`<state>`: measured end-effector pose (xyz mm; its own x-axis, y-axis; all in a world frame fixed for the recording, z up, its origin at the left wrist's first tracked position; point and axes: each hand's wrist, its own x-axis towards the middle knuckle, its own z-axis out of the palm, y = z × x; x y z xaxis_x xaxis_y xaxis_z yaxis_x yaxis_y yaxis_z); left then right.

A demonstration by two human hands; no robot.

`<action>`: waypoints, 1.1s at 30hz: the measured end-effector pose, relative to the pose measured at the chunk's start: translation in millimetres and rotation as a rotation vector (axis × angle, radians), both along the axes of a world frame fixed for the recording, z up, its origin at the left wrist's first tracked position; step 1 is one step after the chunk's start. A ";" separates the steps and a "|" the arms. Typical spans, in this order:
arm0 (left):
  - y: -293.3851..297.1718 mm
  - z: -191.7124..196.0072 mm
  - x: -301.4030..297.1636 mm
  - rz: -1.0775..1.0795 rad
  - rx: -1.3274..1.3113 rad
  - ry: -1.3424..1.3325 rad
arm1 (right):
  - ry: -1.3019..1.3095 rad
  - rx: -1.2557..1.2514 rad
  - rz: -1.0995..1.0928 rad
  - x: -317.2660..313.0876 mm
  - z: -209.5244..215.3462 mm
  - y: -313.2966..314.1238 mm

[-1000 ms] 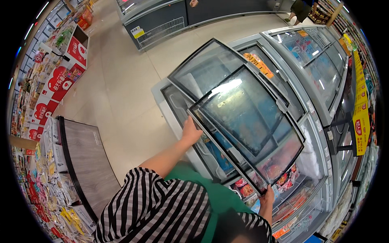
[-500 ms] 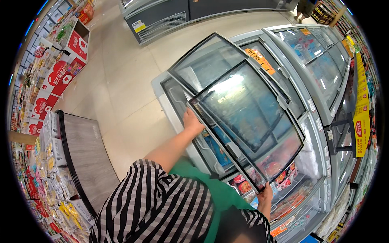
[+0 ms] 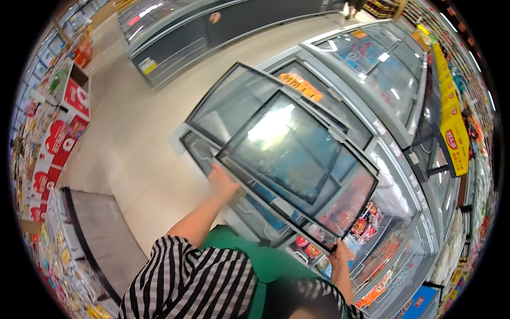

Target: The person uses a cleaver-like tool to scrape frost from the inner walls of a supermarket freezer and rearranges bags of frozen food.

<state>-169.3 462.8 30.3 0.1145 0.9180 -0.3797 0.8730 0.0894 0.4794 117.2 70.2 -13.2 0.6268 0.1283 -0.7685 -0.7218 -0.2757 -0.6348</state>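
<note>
Grip of the left hand [image 3: 224, 182] is clamped on the left corner of a rectangular clear glass panel with a black frame [image 3: 305, 165], though the hand itself is blurred. The right hand [image 3: 338, 255] pinches the same panel at its near right corner (its fingers below the frame are partly hidden). The panel lies slanted above a long grey chest freezer [image 3: 423, 218], overlapping a second black-framed glass pane [image 3: 229, 103] that juts out past the freezer's far left side.

Beyond the panel's right edge, round red food packages [image 3: 365, 222] show inside the freezer, near a wire rack with orange packets [image 3: 383, 255]. An orange label with black lettering [image 3: 300, 86] sits on the far part of the freezer. Nearest the body are a green apron [image 3: 236, 252] and a black-and-grey striped shirt [image 3: 196, 282]. Farther off, a dark grey freezer cabinet [image 3: 239, 32] stands across the beige tiled floor [image 3: 122, 143], and a long yellow sign strip [image 3: 452, 127] runs down the right.
</note>
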 end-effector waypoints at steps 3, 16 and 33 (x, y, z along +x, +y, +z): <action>-1.4 21.7 3.6 0.029 -0.079 -0.019 | 0.053 0.018 -0.018 -4.1 12.8 7.4; 25.0 -10.0 2.9 0.166 -0.036 -0.165 | 0.011 -0.003 0.028 -8.5 6.1 11.0; 34.6 -30.1 -21.7 0.038 -0.297 -0.311 | -0.132 0.069 -0.006 -27.3 7.7 21.4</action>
<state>-191.0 497.4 0.2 0.2332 0.7801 -0.5806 0.6842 0.2927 0.6680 90.0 91.5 -5.5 0.7226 0.1740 -0.6691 -0.6327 -0.2237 -0.7414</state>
